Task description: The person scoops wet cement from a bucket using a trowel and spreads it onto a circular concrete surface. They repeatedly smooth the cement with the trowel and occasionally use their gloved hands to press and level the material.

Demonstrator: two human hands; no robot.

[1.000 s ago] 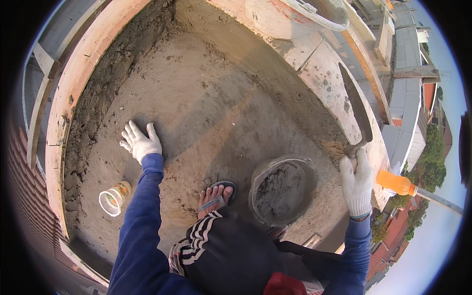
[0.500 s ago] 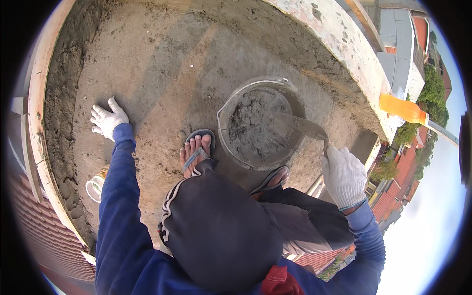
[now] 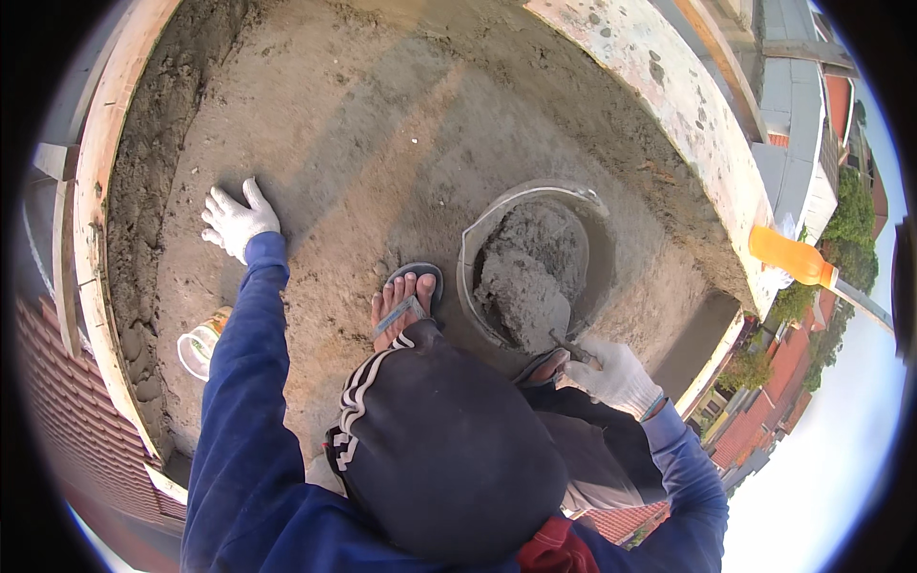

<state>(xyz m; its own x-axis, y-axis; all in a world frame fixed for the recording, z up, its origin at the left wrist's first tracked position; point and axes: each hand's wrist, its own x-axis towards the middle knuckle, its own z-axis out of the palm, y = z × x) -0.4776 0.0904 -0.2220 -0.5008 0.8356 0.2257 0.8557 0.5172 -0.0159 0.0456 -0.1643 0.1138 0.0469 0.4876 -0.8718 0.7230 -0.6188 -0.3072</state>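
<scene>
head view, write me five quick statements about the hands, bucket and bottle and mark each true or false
1. The right hand grips a trowel. True.
2. The right hand is bare. False: it wears a white glove.
3. The left hand has its fingers spread, to the left of the bucket. True.
4. The bucket is empty. False: it has wet gray cement in it.
5. The orange bottle is to the right of the bucket. True.

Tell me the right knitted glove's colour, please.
The right knitted glove is white, in the head view.
</scene>
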